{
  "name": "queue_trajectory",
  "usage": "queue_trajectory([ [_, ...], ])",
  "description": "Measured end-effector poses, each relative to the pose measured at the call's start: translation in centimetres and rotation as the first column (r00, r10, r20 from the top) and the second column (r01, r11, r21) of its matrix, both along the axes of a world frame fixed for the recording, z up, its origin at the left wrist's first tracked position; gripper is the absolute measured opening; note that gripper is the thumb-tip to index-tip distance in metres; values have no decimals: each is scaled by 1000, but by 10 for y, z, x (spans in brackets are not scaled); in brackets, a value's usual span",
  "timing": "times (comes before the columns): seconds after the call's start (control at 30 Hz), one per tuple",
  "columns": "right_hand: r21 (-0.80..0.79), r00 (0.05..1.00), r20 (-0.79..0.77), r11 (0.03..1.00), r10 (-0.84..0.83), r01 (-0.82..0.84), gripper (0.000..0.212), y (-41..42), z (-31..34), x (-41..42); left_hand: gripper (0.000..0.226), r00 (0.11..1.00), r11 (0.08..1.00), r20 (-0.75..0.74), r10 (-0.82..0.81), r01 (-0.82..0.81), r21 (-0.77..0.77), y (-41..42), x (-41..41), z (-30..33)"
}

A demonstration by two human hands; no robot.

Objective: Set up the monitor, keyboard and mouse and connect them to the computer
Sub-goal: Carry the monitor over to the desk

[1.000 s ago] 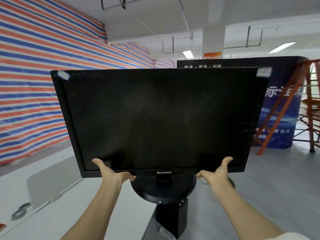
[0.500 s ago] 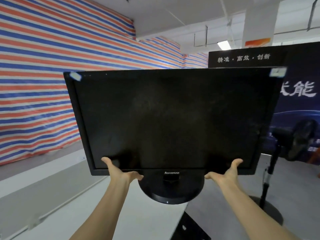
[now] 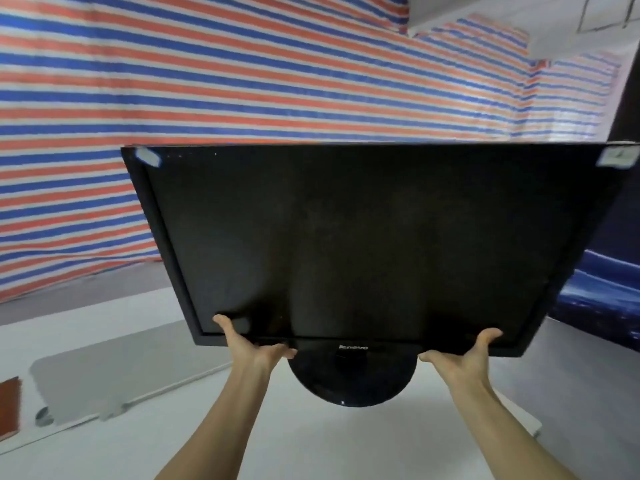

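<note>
A black monitor with a dark screen and a round glossy base is held up in the air in front of me, above a white desk. My left hand grips its bottom bezel left of the stand. My right hand grips the bottom bezel right of the stand. Small stickers sit in both top corners of the bezel. No keyboard, mouse or computer shows.
A grey divider panel runs along the desk's left side, with a brown object at the far left edge. A red, white and blue striped tarp covers the wall behind. A dark blue banner stands at right.
My view and the monitor have swung left: the ladder, the fan and the black box have gone from sight, and the white desk now lies under the monitor's base. Both hands keep their hold.
</note>
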State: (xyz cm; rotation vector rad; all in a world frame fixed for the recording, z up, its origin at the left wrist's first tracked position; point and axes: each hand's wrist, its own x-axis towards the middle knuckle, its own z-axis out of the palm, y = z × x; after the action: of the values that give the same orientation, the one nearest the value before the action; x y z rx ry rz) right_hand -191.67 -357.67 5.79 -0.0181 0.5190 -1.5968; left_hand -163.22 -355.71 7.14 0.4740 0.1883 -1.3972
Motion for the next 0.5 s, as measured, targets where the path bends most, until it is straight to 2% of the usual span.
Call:
queue_trajectory([
  [0.07, -9, 993, -15, 993, 116, -116, 97, -30, -11, 10, 113, 997, 997, -8, 80, -79, 24, -6, 8, -8],
  [0.13, -8, 966, 4, 966, 257, -257, 105, -57, -15, 21, 108, 985, 984, 0, 173, -173, 29, -12, 7, -15],
  [0.17, 2, 934, 35, 934, 356, -356, 103, -76, -20, 28, 106, 967, 966, -10, 256, -255, 45, -16, 6, -22],
  [0.23, -26, 924, 60, 926, 378, -377, 100, -91, -29, 38, 106, 962, 961, -17, 271, -270, 64, -14, 13, -27],
  [0.37, 51, 886, 73, 885, 459, -463, 97, -123, -44, 62, 111, 926, 922, -10, 379, -376, 93, -19, 18, -43],
  [0.5, 90, 853, 60, 848, 519, -523, 64, -140, -60, 90, 114, 882, 872, -2, 471, -465, 154, -19, 39, -69],
])
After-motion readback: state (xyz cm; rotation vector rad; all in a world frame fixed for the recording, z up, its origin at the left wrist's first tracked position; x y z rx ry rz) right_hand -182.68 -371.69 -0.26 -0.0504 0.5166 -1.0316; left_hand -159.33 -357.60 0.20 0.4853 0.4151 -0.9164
